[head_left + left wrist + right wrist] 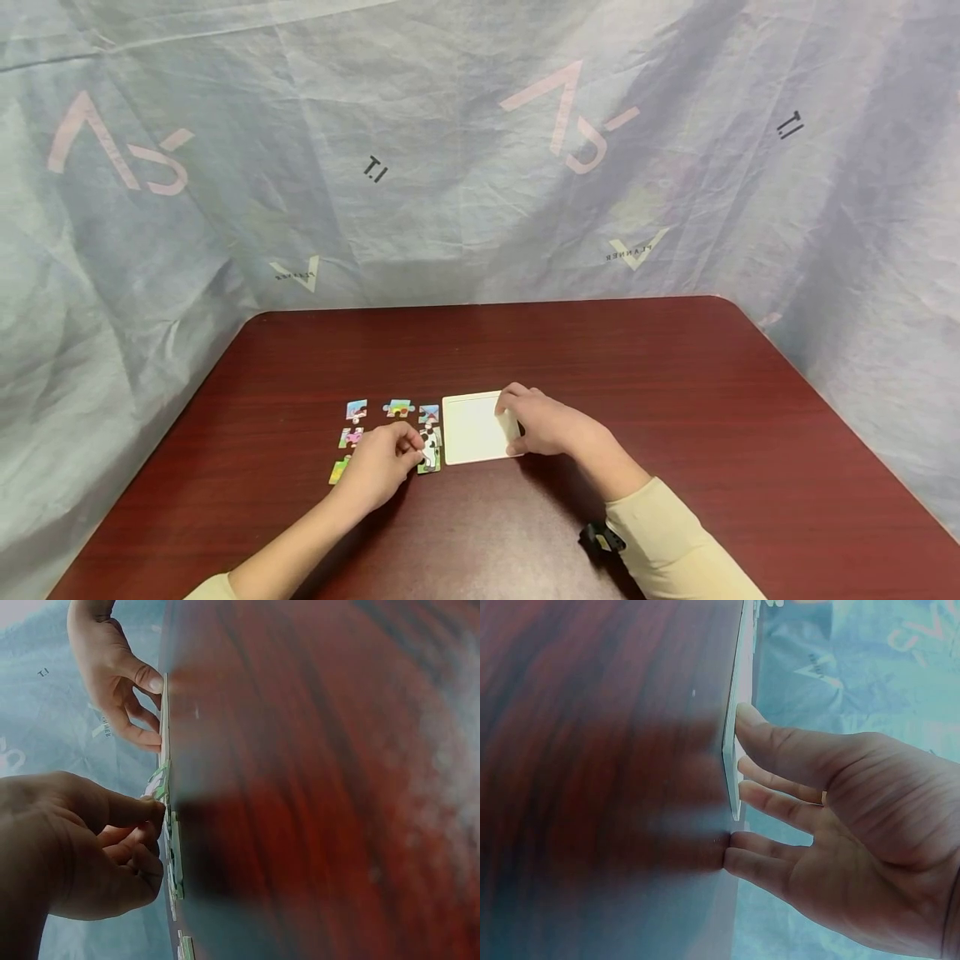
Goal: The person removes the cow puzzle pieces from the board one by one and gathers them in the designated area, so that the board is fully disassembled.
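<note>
With thumb and forefinger my left hand (378, 468) pinches a jigsaw piece (431, 457) that shows part of a black-and-white animal. In the left wrist view that piece (157, 784) is tilted close above the tabletop, beside the tray. The pale, shallow puzzle tray (471, 429) lies flat just to its right. My right hand (553, 423) rests at the tray's right side. In the right wrist view its thumb and some fingers touch the tray (731, 761), while two fingertips (733, 859) reach past its edge to the table. The palm covers part of that side.
More jigsaw pieces lie left of the tray: one with a red shape (428, 413), a yellow-green one (399, 407), a pink one (350, 437) and others. A black object (602, 538) sits by the right sleeve. Grey fabric (450, 167) hangs around the dark red table (637, 358).
</note>
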`<state>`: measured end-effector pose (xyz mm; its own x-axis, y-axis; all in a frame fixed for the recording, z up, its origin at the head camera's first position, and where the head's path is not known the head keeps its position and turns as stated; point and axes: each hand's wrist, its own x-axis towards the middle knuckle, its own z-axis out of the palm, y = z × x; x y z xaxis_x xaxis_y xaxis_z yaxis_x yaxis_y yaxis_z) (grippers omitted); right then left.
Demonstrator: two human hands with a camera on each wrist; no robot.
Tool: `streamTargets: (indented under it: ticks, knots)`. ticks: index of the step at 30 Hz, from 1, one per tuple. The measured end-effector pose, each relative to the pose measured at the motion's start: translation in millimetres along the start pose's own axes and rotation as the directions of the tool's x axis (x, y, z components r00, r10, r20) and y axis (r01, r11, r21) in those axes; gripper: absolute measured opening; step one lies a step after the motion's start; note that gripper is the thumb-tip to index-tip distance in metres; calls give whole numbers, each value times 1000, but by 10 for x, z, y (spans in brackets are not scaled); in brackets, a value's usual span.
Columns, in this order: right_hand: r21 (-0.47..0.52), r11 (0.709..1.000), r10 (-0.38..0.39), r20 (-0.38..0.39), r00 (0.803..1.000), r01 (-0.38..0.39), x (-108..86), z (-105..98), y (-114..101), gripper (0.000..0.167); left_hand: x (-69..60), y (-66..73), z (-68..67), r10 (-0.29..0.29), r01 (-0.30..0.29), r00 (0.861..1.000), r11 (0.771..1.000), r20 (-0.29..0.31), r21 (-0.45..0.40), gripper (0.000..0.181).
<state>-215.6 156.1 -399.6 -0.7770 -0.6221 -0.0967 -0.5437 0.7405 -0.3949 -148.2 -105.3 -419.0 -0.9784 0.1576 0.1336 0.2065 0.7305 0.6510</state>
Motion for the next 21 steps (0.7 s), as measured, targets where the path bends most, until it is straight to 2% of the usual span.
streamTargets:
  ticks: [11, 21]
  knots:
    - [7, 1000, 4, 4, 1000, -4, -13, -14, 0, 48, -22, 12, -4, 53, -53, 999, 997, 5, 60, 13]
    - [4, 1000, 9, 1, 1000, -9, -1, -31, -7, 47, -18, 0, -4, 42, -45, 999, 992, 31, 120, 16]
